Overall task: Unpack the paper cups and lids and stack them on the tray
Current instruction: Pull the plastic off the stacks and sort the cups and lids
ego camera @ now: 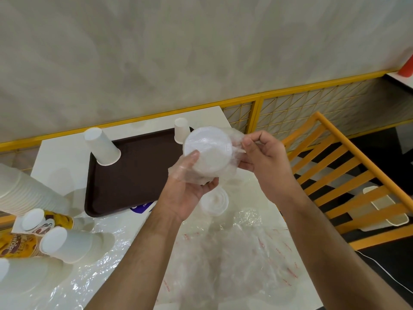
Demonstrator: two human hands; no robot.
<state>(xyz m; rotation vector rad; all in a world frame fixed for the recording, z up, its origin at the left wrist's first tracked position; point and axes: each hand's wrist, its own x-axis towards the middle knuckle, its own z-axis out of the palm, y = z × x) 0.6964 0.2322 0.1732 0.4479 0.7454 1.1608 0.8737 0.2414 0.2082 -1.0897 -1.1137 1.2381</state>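
A dark brown tray (134, 175) lies on the white table. Two stacks of white paper cups stand upside down on it, a large one (101, 145) at its far left corner and a small one (181, 130) at its far right corner. Above the tray's right edge my left hand (188, 193) grips a stack of white lids (207, 153) still inside a clear plastic sleeve. My right hand (259, 153) pinches that sleeve's wrap at the stack's right side. Another white lid stack (214, 201) lies on the table just below my left hand.
Sleeves of white cups (22, 193) and printed brown-yellow cups (17, 245) lie at the table's left edge. Crumpled clear plastic wrap (234, 253) covers the near table. An orange wooden chair (348, 175) stands at the right. A yellow-framed railing runs behind the table.
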